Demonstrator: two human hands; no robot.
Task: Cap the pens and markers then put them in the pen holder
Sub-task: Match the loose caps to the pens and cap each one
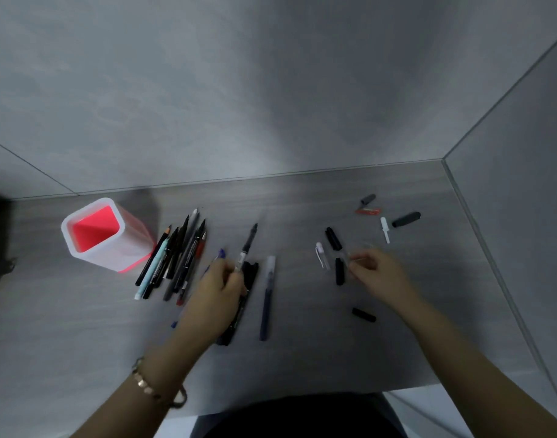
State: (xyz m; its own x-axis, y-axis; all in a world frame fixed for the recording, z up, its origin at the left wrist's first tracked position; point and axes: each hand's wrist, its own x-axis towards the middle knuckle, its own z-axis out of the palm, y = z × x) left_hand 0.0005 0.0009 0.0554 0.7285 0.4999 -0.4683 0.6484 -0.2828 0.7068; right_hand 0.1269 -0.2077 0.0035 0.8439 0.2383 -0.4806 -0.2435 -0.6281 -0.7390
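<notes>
Grey desk [302, 358], pens [172, 260] near wall [270, 90]

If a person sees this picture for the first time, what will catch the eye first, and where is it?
The pen holder, white outside and bright pink-red inside, stands at the far left of the grey table and appears empty. Beside it lies a bundle of uncapped pens. In the middle the left hand grips a clear-barrelled pen, while the right hand reaches among loose caps.
</notes>
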